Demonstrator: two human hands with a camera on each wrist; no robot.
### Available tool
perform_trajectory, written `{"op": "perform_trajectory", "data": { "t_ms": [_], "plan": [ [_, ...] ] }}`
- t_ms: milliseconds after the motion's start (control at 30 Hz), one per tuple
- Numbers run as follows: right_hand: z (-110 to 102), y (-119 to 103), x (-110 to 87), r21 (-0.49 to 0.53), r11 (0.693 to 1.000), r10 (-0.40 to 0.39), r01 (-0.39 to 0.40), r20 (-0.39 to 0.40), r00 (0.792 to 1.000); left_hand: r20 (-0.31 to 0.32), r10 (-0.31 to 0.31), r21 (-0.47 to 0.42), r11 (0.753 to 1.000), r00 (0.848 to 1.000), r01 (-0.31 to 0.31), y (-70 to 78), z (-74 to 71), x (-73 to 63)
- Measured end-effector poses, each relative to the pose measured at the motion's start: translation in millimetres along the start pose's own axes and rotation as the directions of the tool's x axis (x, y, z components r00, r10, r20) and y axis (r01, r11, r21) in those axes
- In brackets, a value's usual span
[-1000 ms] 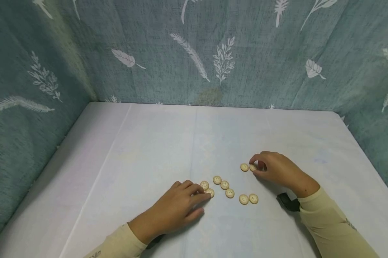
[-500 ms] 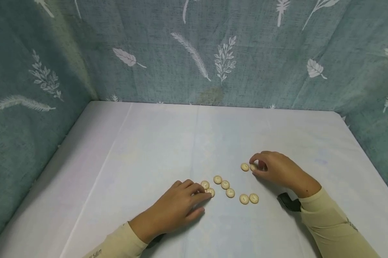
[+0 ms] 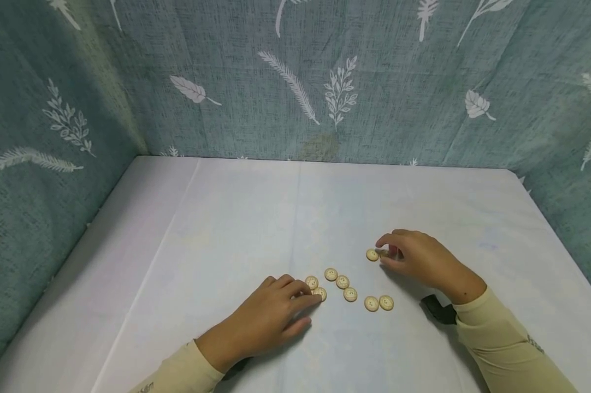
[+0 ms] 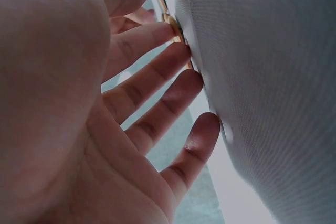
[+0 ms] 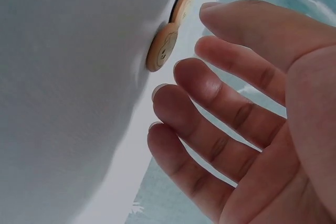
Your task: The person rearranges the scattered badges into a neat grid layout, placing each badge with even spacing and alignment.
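Note:
My right hand (image 3: 418, 262) hovers over a round, pale wooden disc (image 3: 384, 254), its thumb and index finger spread on either side. A second disc (image 3: 372, 255) lies at its left. In the right wrist view, dark face-like lines show on the nearer disc (image 5: 163, 48), and the fingers (image 5: 191, 77) are loosely bent with a gap to it. My left hand (image 3: 271, 314) lies low on the table, index fingertip on the edge of a disc (image 3: 320, 294). Another disc (image 3: 312, 282) sits just behind that one. In the left wrist view its fingers (image 4: 184, 87) are spread and relaxed.
Between the hands, three discs (image 3: 342, 281) form a slanting row. Nearer the front, a touching pair (image 3: 386, 303) lies to the right. White cloth covers the table (image 3: 217, 218); a green leaf-print curtain (image 3: 246, 82) borders its back and sides.
My right hand has shifted slightly left, and its fingers now cover more of the disc beneath them. The left hand and the other discs stay put.

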State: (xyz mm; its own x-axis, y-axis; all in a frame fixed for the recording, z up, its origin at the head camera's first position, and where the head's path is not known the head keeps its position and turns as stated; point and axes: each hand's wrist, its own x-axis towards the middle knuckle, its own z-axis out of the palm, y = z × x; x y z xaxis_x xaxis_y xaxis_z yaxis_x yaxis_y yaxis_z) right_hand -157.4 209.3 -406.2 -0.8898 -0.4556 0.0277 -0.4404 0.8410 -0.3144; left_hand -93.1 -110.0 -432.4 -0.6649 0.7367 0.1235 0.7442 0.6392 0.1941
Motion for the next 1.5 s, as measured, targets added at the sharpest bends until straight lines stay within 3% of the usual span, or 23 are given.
{"op": "perform_trajectory", "data": {
  "t_ms": [200, 400, 733, 967, 1500],
  "plan": [
    [-1, -5, 0.0, 0.011, 1.0, 0.0, 0.0, 0.004, 1.0, 0.01, -0.002, 0.001, 1.0, 1.0, 0.002, -0.6, -2.6, -0.1],
    [-2, -11, -1.4, 0.022, 1.0, -0.021, 0.022, -0.04, 0.999, 0.018, -0.009, 0.0, 1.0, 1.0, 0.009, -1.1, -3.6, 0.2],
    [-2, -20, -5.9, -0.009, 0.988, -0.154, 0.154, -0.103, 0.983, 0.033, -0.025, -0.018, 1.0, 0.999, 0.025, 1.0, -1.7, 0.5],
    [2, -26, -13.1, -0.054, 0.977, -0.208, 0.204, -0.067, 0.976, 0.044, -0.031, -0.012, 0.999, 0.999, 0.032, 1.1, -3.3, -0.8],
    [1, -23, -23.8, -0.013, 0.977, -0.212, 0.211, -0.055, 0.976, 0.051, -0.033, -0.024, 0.999, 0.998, 0.035, 1.1, -3.1, 0.5]
  ]
}}
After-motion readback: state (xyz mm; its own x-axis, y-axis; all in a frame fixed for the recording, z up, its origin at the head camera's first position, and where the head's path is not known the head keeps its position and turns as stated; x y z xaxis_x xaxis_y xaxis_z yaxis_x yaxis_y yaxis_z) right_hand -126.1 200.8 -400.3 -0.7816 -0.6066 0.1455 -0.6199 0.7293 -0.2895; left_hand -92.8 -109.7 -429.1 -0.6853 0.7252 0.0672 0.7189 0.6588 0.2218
